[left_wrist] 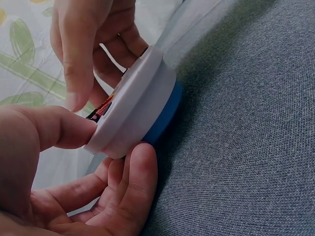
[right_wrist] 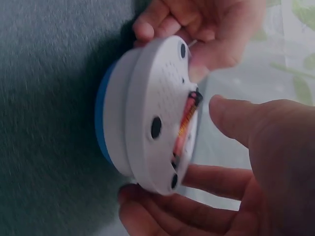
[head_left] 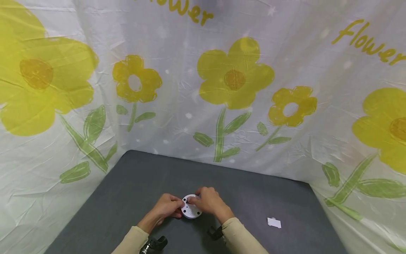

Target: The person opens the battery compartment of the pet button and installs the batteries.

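A round white device (head_left: 191,211) with a blue underside sits on the dark table between both hands. Its upturned face has black round feet and a patch of small holes. A battery (right_wrist: 186,123), red and black, lies in a slot in that face. My left hand (head_left: 168,205) pinches the device's near-left rim, thumb on the face and fingers at the side. Fingers of my right hand (head_left: 210,201) curl against the opposite rim. In the right wrist view, the right thumb (right_wrist: 234,118) is held just off the battery.
A small white plate with tabs (head_left: 274,222), resembling a battery cover, lies on the grey table (head_left: 152,176) to the right. A white curtain (head_left: 177,120) printed with yellow flowers hangs around the table's back and sides.
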The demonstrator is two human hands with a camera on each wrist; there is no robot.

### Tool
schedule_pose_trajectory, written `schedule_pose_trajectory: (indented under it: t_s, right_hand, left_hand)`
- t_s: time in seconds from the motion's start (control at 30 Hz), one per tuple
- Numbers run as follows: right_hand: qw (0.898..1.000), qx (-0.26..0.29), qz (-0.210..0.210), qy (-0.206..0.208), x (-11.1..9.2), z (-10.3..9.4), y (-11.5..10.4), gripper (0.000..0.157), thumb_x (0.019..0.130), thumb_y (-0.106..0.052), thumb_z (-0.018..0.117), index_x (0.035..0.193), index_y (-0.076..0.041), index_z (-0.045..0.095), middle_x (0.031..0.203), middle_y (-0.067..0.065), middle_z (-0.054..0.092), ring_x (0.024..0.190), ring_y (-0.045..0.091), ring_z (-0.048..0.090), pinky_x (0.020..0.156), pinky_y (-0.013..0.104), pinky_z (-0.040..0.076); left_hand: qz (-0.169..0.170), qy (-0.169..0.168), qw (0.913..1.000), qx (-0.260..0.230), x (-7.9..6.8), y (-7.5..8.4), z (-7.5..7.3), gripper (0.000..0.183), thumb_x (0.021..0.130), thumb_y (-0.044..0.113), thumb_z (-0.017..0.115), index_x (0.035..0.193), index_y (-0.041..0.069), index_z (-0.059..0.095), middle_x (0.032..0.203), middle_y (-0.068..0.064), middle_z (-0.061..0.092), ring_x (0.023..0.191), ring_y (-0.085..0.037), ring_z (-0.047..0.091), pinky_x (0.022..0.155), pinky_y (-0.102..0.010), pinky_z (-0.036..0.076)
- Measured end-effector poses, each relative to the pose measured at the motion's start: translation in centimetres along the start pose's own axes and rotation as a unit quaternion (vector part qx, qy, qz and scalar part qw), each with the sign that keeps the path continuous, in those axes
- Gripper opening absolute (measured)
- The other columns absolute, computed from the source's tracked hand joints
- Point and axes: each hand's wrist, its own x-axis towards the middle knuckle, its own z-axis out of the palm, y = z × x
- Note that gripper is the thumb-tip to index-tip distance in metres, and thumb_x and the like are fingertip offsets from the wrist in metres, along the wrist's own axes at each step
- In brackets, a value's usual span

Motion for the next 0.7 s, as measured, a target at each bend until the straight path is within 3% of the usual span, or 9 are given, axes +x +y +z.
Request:
schedule_pose_trajectory:
  t_s: [0.1, 0.23, 0.43, 0.5, 0.6, 0.63, 0.7]
  right_hand:
    - [1.0, 0.003, -0.001, 0.003, 0.5, 1.1, 0.6, 0.055, 0.102, -0.058, 0.07, 0.109, -0.004, 0.082, 0.093, 0.009, 0.078, 0.076, 0.02, 0.069, 0.062, 0.037, 0.058]
    - [1.0, 0.0, 0.015, 0.019, 0.6, 1.7, 0.2, 0.053, 0.101, -0.057, 0.073, 0.104, -0.005, 0.083, 0.088, 0.008, 0.076, 0.07, 0.018, 0.065, 0.057, 0.035, 0.055]
    - [0.998, -0.001, 0.047, 0.028, 0.5, 1.7, -0.6, 0.044, 0.097, -0.043, 0.081, 0.11, -0.001, 0.082, 0.097, 0.013, 0.078, 0.08, 0.026, 0.072, 0.065, 0.041, 0.063]
    - [0.998, -0.012, 0.04, 0.042, 1.5, 3.2, 1.2, 0.05, 0.098, -0.052, 0.078, 0.114, -0.006, 0.083, 0.1, 0.01, 0.079, 0.082, 0.024, 0.073, 0.067, 0.042, 0.064]
    - [0.998, -0.002, 0.039, 0.045, 1.6, 3.2, 1.3, 0.05, 0.097, -0.051, 0.079, 0.114, -0.004, 0.083, 0.101, 0.012, 0.078, 0.083, 0.028, 0.072, 0.068, 0.045, 0.064]
    - [0.998, -0.01, 0.026, 0.056, 2.1, 4.1, 2.4, 0.054, 0.096, -0.056, 0.078, 0.116, -0.006, 0.083, 0.103, 0.011, 0.078, 0.085, 0.027, 0.073, 0.069, 0.044, 0.064]
    - [0.998, 0.008, 0.024, 0.059, 1.7, 3.5, 1.8, 0.052, 0.096, -0.05, 0.08, 0.115, -0.002, 0.083, 0.105, 0.016, 0.078, 0.088, 0.032, 0.073, 0.07, 0.046, 0.064]
  left_hand:
    - [0.003, -0.001, 1.0, 0.001, 0.0, 0.0, 0.0, 0.022, 0.092, 0.003, 0.069, 0.105, -0.014, 0.075, 0.086, -0.009, 0.074, 0.068, -0.012, 0.07, 0.059, -0.025, 0.065]
    - [0.007, -0.002, 1.0, -0.001, 0.0, -0.1, 0.1, 0.022, 0.091, 0.002, 0.069, 0.104, -0.015, 0.075, 0.086, -0.009, 0.074, 0.068, -0.013, 0.07, 0.059, -0.025, 0.065]
    - [0.006, 0.0, 1.0, 0.0, 0.0, -0.2, 0.1, 0.022, 0.092, 0.003, 0.069, 0.104, -0.014, 0.075, 0.086, -0.01, 0.075, 0.068, -0.013, 0.071, 0.059, -0.025, 0.064]
    - [0.006, -0.001, 1.0, -0.001, 0.0, -0.3, 0.1, 0.022, 0.093, 0.003, 0.069, 0.104, -0.015, 0.075, 0.086, -0.01, 0.075, 0.068, -0.012, 0.071, 0.059, -0.025, 0.064]
    - [0.005, -0.003, 1.0, -0.002, 0.1, -0.3, 0.0, 0.022, 0.093, 0.003, 0.069, 0.105, -0.014, 0.075, 0.086, -0.01, 0.075, 0.068, -0.012, 0.071, 0.059, -0.024, 0.064]
    - [0.005, -0.003, 1.0, -0.001, 0.1, -0.3, 0.0, 0.022, 0.093, 0.003, 0.069, 0.105, -0.015, 0.074, 0.086, -0.01, 0.074, 0.068, -0.012, 0.07, 0.059, -0.024, 0.064]
    - [0.003, -0.002, 1.0, -0.001, 0.0, -0.2, 0.0, 0.021, 0.093, 0.002, 0.069, 0.104, -0.014, 0.074, 0.086, -0.01, 0.074, 0.068, -0.012, 0.07, 0.059, -0.024, 0.064]
